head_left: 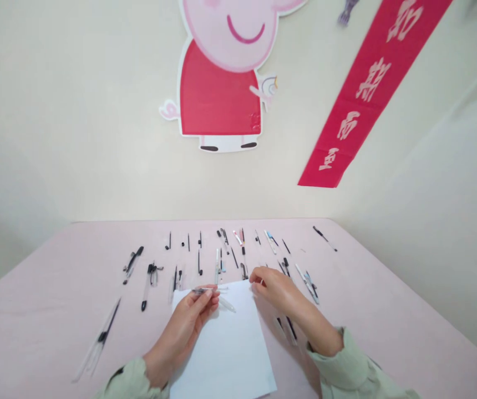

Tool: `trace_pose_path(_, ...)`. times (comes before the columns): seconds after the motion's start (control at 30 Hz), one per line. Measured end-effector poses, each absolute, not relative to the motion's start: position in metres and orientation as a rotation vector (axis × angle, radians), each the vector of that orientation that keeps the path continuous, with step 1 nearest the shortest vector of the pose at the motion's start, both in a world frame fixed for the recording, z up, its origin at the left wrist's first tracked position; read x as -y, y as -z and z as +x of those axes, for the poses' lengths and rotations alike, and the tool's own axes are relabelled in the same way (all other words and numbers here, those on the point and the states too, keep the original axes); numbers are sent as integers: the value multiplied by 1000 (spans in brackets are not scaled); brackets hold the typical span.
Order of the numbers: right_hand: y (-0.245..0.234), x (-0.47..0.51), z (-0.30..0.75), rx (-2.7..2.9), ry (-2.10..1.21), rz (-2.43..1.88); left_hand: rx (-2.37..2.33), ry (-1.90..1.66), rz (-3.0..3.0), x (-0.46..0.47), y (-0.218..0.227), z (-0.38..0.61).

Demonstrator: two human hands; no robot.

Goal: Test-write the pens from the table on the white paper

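Over the upper part of a white sheet of paper (226, 349), my left hand (194, 313) is closed, thumb against fingers, on slim pen parts (203, 290). They are partly clear and partly dark, and their exact kind is too small to tell. A clear pen piece (227, 304) shows just right of the fingertips, over the paper. My right hand (275, 287) is at the sheet's top right corner, its fingers curled and pinched together. Whatever those fingers hold, if anything, is hidden. A dark pen part (244, 271) lies just beyond their tips.
Pink cloth covers the table (34, 332). Taken-apart pens lie in rough rows across its far half, among them a black-capped piece (133, 265) and a clear barrel (307, 284). A long clear pen with a dark refill (102, 337) lies left. A wall (109, 166) stands behind.
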State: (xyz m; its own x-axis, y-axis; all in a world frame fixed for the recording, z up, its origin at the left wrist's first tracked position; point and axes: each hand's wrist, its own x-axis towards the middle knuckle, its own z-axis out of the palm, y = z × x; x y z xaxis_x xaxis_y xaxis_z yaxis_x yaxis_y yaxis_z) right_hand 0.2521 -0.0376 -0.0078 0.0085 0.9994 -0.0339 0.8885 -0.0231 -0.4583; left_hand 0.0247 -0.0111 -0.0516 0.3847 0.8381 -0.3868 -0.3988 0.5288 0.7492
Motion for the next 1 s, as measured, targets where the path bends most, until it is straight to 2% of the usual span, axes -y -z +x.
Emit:
trace_pose_path(0.23,5,14,369,1466,-204,-2552,-864,-836,612,10,48,27)
trace_pose_path(0.5,34,-16,389,1326,-283,-2630,-852,-847,598,9,51,27)
trace_pose_path(0.63,32,-24,384,1257,-303,-2612,-861,-855,597,8,55,27)
trace_pose_path(0.87,-9,-16,343,1312,-388,-2204,-819,-867,576,7,58,25)
trace_pose_path(0.93,-20,-4,311,1355,-515,-1991,-814,-876,559,7,59,25)
trace_pose_path(1.0,-23,11,277,1297,-847,-1507,-806,-882,548,6,59,26)
